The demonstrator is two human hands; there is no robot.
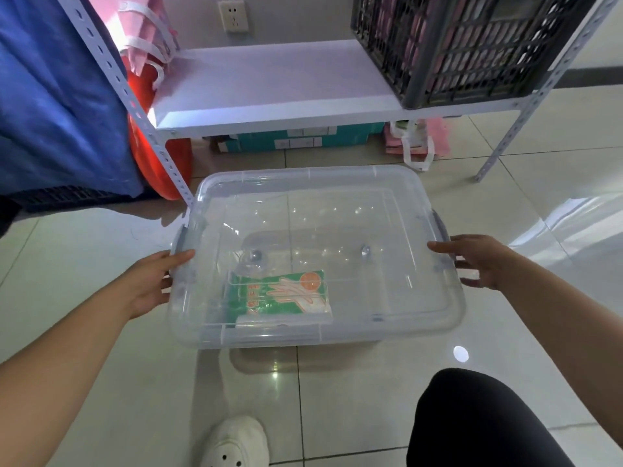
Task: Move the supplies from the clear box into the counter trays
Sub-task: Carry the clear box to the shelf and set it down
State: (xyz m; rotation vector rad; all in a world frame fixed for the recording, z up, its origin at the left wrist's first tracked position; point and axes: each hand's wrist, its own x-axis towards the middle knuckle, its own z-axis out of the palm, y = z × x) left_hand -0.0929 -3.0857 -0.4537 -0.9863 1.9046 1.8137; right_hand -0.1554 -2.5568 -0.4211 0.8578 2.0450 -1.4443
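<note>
both hands, left (153, 281) and right (480, 261), grip the lidded clear box (371, 230) holding a green packet (283, 298).

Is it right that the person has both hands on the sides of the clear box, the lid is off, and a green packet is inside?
Not quite. The head view shows the lid is on the clear box, not off. The rest holds: the left hand and right hand are at the box's sides, and the green packet lies inside.
</note>
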